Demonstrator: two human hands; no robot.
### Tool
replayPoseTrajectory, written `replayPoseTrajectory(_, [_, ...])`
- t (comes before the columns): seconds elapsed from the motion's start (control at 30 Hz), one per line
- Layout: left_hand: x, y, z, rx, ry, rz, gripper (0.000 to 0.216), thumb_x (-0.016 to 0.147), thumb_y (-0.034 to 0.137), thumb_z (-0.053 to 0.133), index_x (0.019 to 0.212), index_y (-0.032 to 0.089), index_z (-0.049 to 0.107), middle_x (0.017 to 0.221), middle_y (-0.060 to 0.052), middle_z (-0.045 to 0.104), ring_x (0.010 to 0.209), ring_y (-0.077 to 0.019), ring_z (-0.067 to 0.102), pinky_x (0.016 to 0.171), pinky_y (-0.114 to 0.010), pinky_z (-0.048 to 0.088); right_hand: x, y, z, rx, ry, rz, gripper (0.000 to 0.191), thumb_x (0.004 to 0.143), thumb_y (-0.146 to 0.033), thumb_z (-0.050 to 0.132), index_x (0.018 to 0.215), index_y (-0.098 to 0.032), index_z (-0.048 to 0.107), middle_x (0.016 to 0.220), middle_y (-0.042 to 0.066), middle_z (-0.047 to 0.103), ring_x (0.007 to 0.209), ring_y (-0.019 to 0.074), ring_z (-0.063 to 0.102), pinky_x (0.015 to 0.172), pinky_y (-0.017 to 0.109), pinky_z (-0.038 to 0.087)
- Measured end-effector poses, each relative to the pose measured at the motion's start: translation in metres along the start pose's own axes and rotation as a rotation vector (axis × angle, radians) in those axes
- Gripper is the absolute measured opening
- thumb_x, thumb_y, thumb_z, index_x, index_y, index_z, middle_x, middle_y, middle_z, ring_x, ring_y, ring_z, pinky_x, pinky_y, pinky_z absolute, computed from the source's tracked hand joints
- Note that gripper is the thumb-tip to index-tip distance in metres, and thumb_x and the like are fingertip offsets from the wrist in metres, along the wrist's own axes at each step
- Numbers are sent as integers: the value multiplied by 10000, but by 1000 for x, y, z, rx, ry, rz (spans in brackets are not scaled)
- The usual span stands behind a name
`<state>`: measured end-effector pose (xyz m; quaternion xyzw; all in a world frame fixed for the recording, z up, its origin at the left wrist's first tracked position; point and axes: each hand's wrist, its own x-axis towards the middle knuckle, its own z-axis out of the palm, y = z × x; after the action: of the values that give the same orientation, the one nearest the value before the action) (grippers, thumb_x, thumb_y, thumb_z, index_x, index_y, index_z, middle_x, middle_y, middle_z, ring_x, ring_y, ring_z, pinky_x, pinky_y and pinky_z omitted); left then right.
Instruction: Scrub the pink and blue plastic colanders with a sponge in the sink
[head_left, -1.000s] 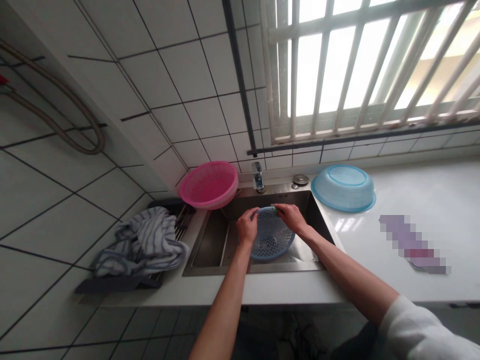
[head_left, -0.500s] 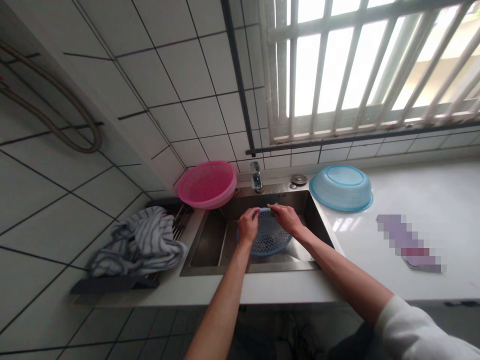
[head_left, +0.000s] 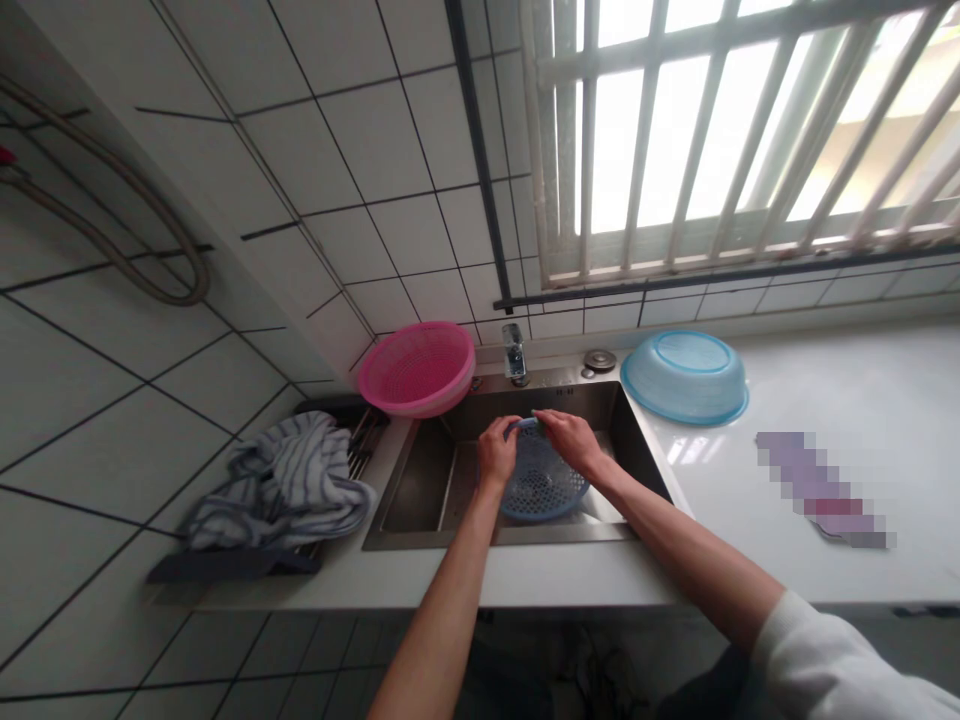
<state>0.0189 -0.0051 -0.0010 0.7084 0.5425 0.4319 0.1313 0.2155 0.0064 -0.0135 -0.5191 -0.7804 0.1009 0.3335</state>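
A blue perforated colander [head_left: 541, 483] is tilted inside the steel sink [head_left: 420, 490]. My left hand [head_left: 497, 452] grips its left rim, fingers curled over the edge. My right hand [head_left: 568, 437] is closed on a small greenish thing at the colander's far rim, perhaps a sponge; it is too small to name. Both hands are over the sink, just in front of the tap [head_left: 514, 352].
A pink colander [head_left: 417, 367] sits at the sink's back left corner. An upturned light blue basin [head_left: 685, 375] lies on the white counter [head_left: 847, 400] to the right. A striped towel [head_left: 281, 486] lies on a rack at the left. Barred window above.
My right hand has slid a little left along the colander's far rim, nearer my left hand. The colander stays in the sink.
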Motion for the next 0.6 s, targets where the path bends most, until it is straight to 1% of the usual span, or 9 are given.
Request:
replayPoseTrajectory(0.03, [0, -2, -1, 3, 18, -16, 178, 945, 185, 627, 1047, 239, 763, 1075, -54, 794, 1019, -204, 738, 975, -328, 542, 1, -2, 0, 9, -5, -17, 489, 940, -75, 528, 1350, -280, 698, 1324, 33, 735, 1137, 213, 744, 1025, 324, 580])
replayPoseTrajectory(0.1, [-1, -8, -6, 1, 121, -95, 178, 946, 195, 624, 1059, 226, 757, 1083, -65, 797, 1019, -216, 743, 972, -339, 545, 2, 0, -3, 39, 27, 3, 495, 941, -79, 523, 1366, -274, 686, 1336, 31, 729, 1159, 216, 735, 1041, 333, 572])
replayPoseTrajectory(0.17, [0, -14, -13, 4, 242, -180, 184, 954, 220, 617, 1086, 204, 745, 1085, -85, 796, 1009, -231, 746, 962, -351, 551, 3, 11, -10, 60, 85, 86, 481, 940, -92, 535, 1362, -264, 689, 1313, 38, 740, 1160, 231, 735, 1057, 355, 561])
replayPoseTrajectory(0.23, [0, -16, -17, 33, 295, -187, 203, 964, 226, 601, 1117, 189, 730, 1097, -100, 787, 1022, -242, 741, 972, -364, 549, 2, 23, -17, 65, 120, 175, 445, 934, -110, 562, 1329, -254, 711, 1259, 49, 763, 1123, 255, 750, 1046, 378, 564])
replayPoseTrajectory(0.33, [1, -9, -15, 116, 234, -74, 274, 953, 192, 608, 1210, 204, 702, 1206, -104, 758, 1127, -250, 710, 1030, -376, 526, 0, 31, -20, 73, 128, 198, 414, 928, -114, 572, 1284, -251, 733, 1229, 51, 775, 1108, 263, 754, 1035, 386, 567])
replayPoseTrajectory(0.43, [1, 3, -7, 176, 75, 35, 344, 936, 143, 618, 1253, 252, 697, 1288, -76, 735, 1191, -241, 691, 1055, -365, 517, -1, 22, -15, 78, 110, 132, 440, 915, -72, 557, 1266, -265, 738, 1252, 34, 767, 1141, 235, 740, 1056, 362, 555])
replayPoseTrajectory(0.47, [0, 6, -4, 186, 15, 59, 334, 949, 131, 591, 1231, 265, 710, 1271, -63, 745, 1167, -231, 703, 1041, -357, 526, 0, 16, -12, 73, 97, 112, 448, 912, -60, 552, 1264, -266, 739, 1256, 32, 766, 1143, 227, 738, 1062, 355, 553])
replayPoseTrajectory(0.5, [-1, 9, -2, 196, -14, 67, 330, 959, 124, 568, 1210, 272, 722, 1247, -52, 755, 1143, -226, 713, 1023, -354, 535, 0, 10, -9, 66, 83, 95, 454, 912, -52, 548, 1264, -265, 740, 1260, 32, 764, 1141, 221, 739, 1063, 350, 553])
replayPoseTrajectory(0.6, [-4, 11, 4, 231, -53, 70, 329, 967, 116, 542, 1172, 275, 745, 1185, -40, 779, 1078, -233, 734, 974, -359, 558, 1, -8, -1, 44, 17, 18, 464, 924, -53, 538, 1291, -264, 730, 1287, 36, 752, 1138, 210, 739, 1055, 332, 560])
